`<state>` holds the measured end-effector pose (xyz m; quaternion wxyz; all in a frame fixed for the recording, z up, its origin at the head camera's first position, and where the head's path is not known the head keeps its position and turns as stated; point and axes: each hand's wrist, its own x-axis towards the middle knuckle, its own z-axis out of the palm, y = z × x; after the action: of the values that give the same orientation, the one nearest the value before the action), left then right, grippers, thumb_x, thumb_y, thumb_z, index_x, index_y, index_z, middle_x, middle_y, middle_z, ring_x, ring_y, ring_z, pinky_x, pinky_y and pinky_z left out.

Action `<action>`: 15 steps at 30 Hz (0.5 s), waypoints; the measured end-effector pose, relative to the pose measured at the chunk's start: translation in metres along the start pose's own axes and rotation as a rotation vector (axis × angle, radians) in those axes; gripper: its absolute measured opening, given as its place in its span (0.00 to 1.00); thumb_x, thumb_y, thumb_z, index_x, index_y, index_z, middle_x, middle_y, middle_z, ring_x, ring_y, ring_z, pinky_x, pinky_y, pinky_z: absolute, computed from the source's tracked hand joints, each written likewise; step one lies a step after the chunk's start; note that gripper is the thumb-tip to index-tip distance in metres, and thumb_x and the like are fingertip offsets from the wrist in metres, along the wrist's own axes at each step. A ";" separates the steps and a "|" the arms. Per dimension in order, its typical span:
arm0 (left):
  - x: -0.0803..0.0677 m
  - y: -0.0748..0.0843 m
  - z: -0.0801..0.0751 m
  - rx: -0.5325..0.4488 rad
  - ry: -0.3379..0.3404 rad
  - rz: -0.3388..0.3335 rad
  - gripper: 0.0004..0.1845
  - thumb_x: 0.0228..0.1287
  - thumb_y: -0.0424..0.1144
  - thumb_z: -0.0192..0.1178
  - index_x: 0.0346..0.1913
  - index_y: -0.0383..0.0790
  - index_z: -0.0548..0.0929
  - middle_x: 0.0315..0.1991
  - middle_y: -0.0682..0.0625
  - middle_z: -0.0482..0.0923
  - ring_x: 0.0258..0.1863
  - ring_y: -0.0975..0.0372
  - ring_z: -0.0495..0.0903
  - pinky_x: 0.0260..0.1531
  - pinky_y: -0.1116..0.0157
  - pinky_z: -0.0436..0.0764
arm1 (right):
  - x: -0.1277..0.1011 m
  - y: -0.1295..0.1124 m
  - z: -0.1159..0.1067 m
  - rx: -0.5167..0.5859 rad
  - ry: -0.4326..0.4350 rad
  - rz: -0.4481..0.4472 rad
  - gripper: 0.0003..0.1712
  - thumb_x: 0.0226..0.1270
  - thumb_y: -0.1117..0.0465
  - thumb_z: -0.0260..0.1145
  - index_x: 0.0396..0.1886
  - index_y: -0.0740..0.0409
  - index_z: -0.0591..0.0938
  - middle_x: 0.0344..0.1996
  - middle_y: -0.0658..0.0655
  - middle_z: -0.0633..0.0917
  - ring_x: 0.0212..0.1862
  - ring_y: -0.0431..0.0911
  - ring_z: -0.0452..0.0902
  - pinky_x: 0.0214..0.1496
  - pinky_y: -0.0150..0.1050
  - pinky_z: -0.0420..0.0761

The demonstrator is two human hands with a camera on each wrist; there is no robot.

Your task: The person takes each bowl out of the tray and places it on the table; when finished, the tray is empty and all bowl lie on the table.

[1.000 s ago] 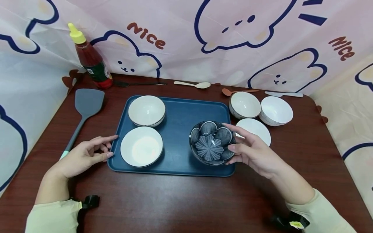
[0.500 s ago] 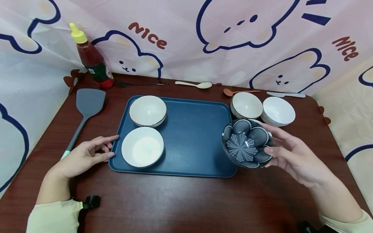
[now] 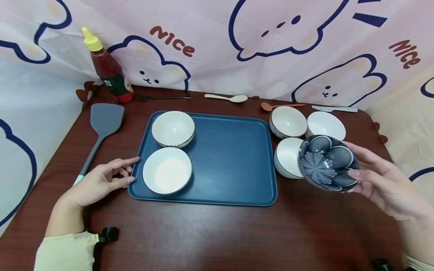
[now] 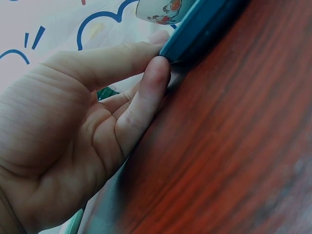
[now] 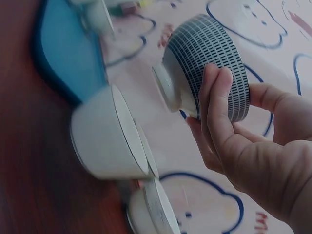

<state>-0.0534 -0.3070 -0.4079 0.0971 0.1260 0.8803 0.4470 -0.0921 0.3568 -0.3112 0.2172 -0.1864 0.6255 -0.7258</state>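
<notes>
My right hand [image 3: 383, 180] grips a dark blue patterned bowl [image 3: 327, 163] by its right side, fingers under the wall and thumb at the rim. The bowl is tilted; in the right wrist view its dashed outside and white foot show, raised over the table. Just left of it stands a plain white bowl [image 3: 288, 158], partly hidden behind it. At the left edge of the blue tray [image 3: 234, 162], my left hand [image 3: 101, 182] pinches the rim between thumb and a finger [image 4: 155, 80]. Two white bowls stand on the tray's left half, one behind [image 3: 173, 128], one in front [image 3: 167, 171].
Two more bowls, one cream [image 3: 288, 122] and one white [image 3: 326, 125], stand right of the tray. A grey spatula [image 3: 106, 116] and a sauce bottle [image 3: 112, 75] are at left. Along the back lie a dark utensil [image 3: 169, 97], white spoon [image 3: 234, 98], brown spoon [image 3: 271, 106] and pale knife [image 3: 333, 109].
My right hand has carried the dark blue bowl rightward, off the tray and past the plain white bowl, now more exposed. The left hand has stayed at the tray's edge.
</notes>
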 end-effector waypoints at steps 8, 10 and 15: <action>0.001 0.000 -0.002 0.033 0.002 -0.018 0.28 0.69 0.36 0.63 0.71 0.44 0.72 0.44 0.51 0.74 0.40 0.68 0.75 0.34 0.73 0.78 | -0.016 0.006 -0.036 0.077 0.017 -0.042 0.37 0.73 0.82 0.29 0.80 0.61 0.47 0.66 0.55 0.71 0.51 0.49 0.86 0.48 0.41 0.85; 0.001 0.000 -0.001 0.029 0.000 -0.017 0.28 0.69 0.36 0.63 0.71 0.45 0.72 0.44 0.51 0.74 0.40 0.68 0.75 0.34 0.73 0.78 | -0.018 0.008 -0.043 0.132 0.004 -0.053 0.38 0.73 0.82 0.27 0.80 0.61 0.47 0.66 0.56 0.73 0.52 0.50 0.86 0.49 0.42 0.85; 0.001 0.001 0.000 0.023 0.001 -0.014 0.28 0.69 0.35 0.63 0.71 0.45 0.72 0.43 0.50 0.74 0.40 0.68 0.75 0.32 0.73 0.77 | -0.024 0.014 -0.058 0.147 0.031 -0.048 0.38 0.73 0.82 0.27 0.80 0.60 0.48 0.65 0.56 0.76 0.50 0.51 0.87 0.47 0.41 0.85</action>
<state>-0.0540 -0.3061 -0.4071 0.0981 0.1208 0.8862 0.4364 -0.1022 0.4157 -0.3337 0.2033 -0.1737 0.5692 -0.7775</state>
